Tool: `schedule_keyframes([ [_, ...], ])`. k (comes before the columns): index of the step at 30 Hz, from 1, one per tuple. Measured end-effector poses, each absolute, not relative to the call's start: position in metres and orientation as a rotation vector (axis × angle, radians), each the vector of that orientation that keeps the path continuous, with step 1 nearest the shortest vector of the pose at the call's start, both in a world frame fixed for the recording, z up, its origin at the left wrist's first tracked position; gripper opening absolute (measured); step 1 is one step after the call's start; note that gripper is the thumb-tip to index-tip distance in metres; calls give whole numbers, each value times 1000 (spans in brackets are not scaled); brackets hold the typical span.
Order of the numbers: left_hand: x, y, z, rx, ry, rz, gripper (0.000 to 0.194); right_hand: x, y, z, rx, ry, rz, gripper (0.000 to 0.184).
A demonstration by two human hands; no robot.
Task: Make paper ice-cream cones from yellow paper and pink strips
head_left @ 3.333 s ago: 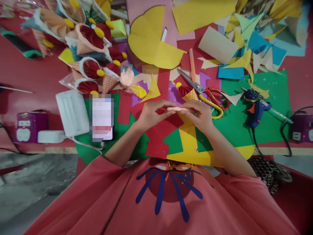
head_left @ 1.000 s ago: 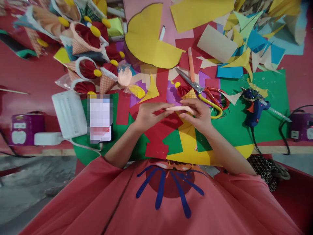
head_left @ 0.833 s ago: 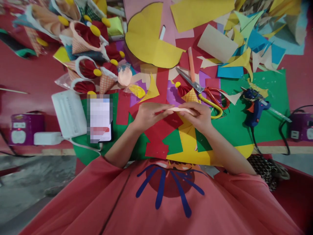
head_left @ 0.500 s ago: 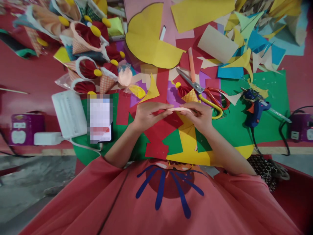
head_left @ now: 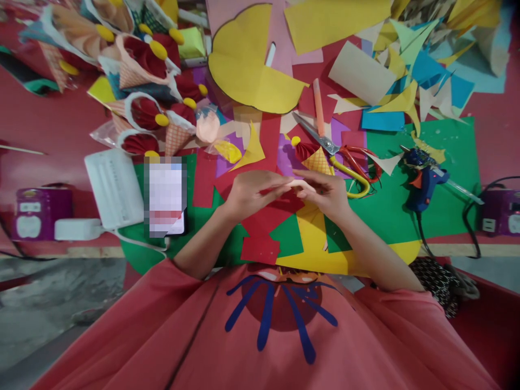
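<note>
Pale strip (head_left: 301, 184) — more curved, left hand (head_left: 248, 190) closer

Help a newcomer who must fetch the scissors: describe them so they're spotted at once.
Start at the large green sheet on the red table and find the person's right hand. Just beyond it, the scissors lie with blades pointing forward-left, beside a slim orange stick. One red and one yellow handle set them apart from the small checked cone nearby.

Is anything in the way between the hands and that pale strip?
No, nothing visible. The left hand pinches one end of the pale strip, and the right hand is at the other end. The small cone and scissors lie beyond, not between.
</note>
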State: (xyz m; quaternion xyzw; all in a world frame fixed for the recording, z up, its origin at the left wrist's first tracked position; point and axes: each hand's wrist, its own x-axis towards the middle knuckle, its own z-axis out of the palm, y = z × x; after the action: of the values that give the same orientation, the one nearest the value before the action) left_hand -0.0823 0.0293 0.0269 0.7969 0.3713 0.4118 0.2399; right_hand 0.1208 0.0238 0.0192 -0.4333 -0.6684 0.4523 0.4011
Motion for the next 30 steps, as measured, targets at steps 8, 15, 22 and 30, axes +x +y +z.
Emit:
schedule_keyframes([
  [8,-84,30,30,1987,1006,1088,57,121,26,24,-1030,-1769,930,13],
  [15,-80,26,29,1935,1062,1109,21,121,23,23,-1013,-1779,959,14],
  [22,-83,27,30,1876,1119,1118,24,125,25,20,-1030,-1719,997,41],
  [30,-90,32,27,2118,1010,1079,53,123,28,26,-978,-1784,877,9],
])
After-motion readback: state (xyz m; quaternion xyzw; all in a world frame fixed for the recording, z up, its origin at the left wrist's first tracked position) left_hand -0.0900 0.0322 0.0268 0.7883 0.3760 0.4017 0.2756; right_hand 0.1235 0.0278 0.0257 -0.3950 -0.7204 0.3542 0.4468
